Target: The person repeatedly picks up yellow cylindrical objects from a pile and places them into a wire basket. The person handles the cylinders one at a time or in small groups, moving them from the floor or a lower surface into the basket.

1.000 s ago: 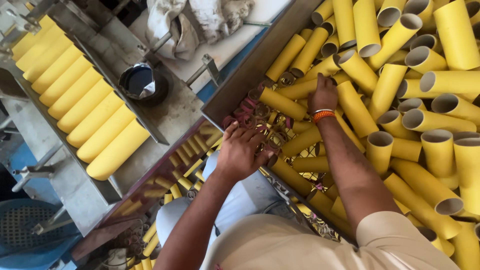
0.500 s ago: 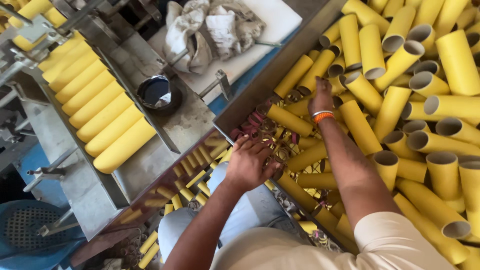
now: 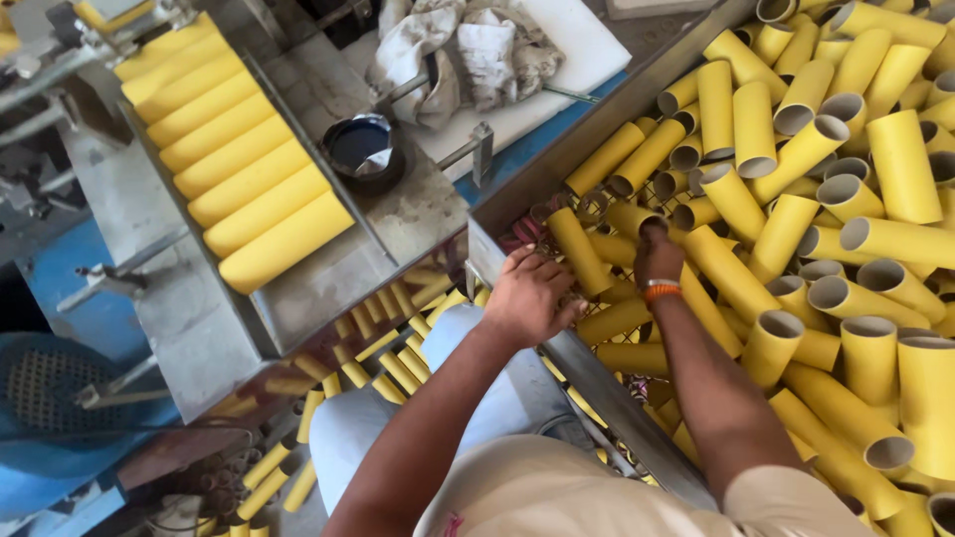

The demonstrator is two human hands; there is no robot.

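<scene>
The fingers [image 3: 545,270] of the left hand [image 3: 527,296] are bent over the edge of a big metal bin [image 3: 597,373], near the end of one yellow cardboard tube [image 3: 577,251]. I cannot tell if they really grip that tube or just rest on it. The fingers of the right hand [image 3: 657,254] point down into the pile and are hidden among the tubes, so I cannot tell if they hold anything. An orange band [image 3: 661,290] sits on that wrist.

The bin is the biggest thing here. It fills the right side and is full of a pile of yellow tubes [image 3: 846,199] lying every which way, many with open ends showing.

On the left is a grey metal machine table [image 3: 199,328]. A neat row of yellow tubes [image 3: 234,169] lies side by side on its sloped tray.

At the top, crumpled white rags [image 3: 468,50] lie on a white board [image 3: 587,50]. Next to them sits a small dark round bowl [image 3: 360,149].
</scene>
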